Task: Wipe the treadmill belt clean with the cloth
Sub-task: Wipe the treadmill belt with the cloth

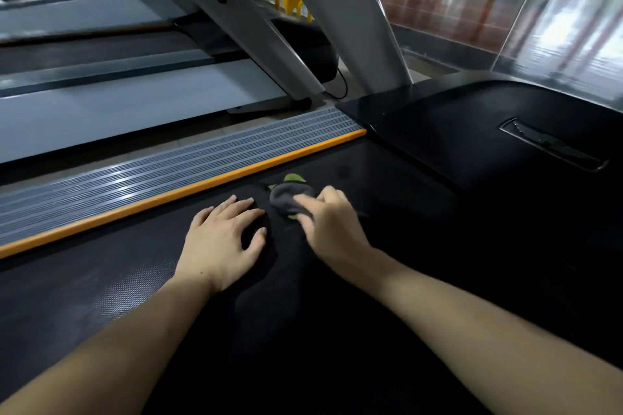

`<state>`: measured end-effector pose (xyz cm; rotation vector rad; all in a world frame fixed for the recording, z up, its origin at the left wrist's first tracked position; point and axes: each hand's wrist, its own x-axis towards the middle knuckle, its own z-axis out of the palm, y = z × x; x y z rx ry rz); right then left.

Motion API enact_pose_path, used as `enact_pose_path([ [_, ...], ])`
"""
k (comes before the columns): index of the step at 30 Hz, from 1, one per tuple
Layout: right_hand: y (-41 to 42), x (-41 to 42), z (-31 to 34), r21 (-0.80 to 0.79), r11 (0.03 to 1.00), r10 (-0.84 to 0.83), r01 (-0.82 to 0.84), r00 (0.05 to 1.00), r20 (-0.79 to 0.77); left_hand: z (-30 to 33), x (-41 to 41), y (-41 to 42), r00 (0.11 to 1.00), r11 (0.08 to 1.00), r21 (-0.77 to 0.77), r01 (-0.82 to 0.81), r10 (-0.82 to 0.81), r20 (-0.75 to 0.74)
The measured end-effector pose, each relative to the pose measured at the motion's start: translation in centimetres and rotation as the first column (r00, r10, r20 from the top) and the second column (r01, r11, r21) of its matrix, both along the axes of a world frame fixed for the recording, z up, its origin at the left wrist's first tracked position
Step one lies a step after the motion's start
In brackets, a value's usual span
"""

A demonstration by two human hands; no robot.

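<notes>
The black treadmill belt (141,273) fills the lower part of the head view. A small grey cloth (286,197) with a green edge lies bunched on the belt near the motor cover. My right hand (328,222) grips the cloth, fingers curled over its near side, and looks blurred. My left hand (224,236) rests flat on the belt just left of the cloth, fingers spread and straight, holding nothing.
An orange strip (188,189) and a ribbed grey side rail (161,165) border the belt on the left. The black motor cover (488,131) rises at the belt's far end. Grey uprights (340,10) of this and a neighbouring treadmill stand beyond.
</notes>
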<state>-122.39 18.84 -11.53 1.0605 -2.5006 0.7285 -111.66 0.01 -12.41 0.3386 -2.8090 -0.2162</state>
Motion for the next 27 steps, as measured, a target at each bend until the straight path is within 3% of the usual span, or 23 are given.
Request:
enact_pose_path([
  [2,1.3,-2.3,0.4,0.061,0.998,-0.001,0.005,0.999,-0.055,0.0,0.1,-0.1,1.0,1.0,-0.007,0.001,-0.001,0.001],
  [6,7.2,-11.0,1.6,0.113,0.901,-0.415,0.42,0.908,-0.068,0.0,0.1,-0.1,1.0,1.0,0.007,0.002,-0.002,-0.005],
  [8,8.3,-11.8,2.2,0.064,0.853,-0.52,0.519,0.854,-0.003,0.0,0.0,0.0,1.0,1.0,0.014,0.005,-0.005,-0.016],
  [11,5.6,-7.6,2.1,0.054,0.885,-0.465,0.462,0.883,0.061,0.2,0.0,-0.2,1.0,1.0,0.014,0.011,-0.01,-0.026],
  [13,2.9,-2.3,1.1,0.022,0.965,-0.26,0.26,0.966,-0.001,0.2,0.3,0.0,0.999,1.0,0.009,0.026,-0.026,-0.024],
  [15,2.0,1.1,0.9,0.043,0.999,-0.033,0.031,0.999,0.04,0.3,0.4,0.3,0.999,0.999,-0.005,0.043,-0.043,-0.007],
  [17,2.9,-0.1,1.3,0.1,0.994,0.046,-0.046,0.999,0.003,0.6,0.5,0.4,0.999,0.999,-0.014,0.041,-0.041,0.027],
  [20,6.6,-7.3,1.6,0.117,0.973,-0.188,0.2,0.977,-0.102,1.3,0.4,1.2,0.999,0.999,-0.041,0.016,-0.015,0.03],
  [23,10.7,-12.3,2.4,0.092,0.88,-0.469,0.467,0.883,0.007,1.5,0.6,3.4,1.0,1.0,-0.023,-0.013,0.014,0.013],
  [25,10.4,-11.3,2.4,0.089,0.85,-0.524,0.519,0.851,0.036,1.1,0.6,5.2,0.999,0.999,0.011,-0.033,0.033,0.015],
  [27,8.2,-8.0,1.7,0.04,0.897,-0.438,0.44,0.898,-0.046,0.7,0.6,6.6,0.996,0.994,0.059,-0.089,0.089,0.013],
])
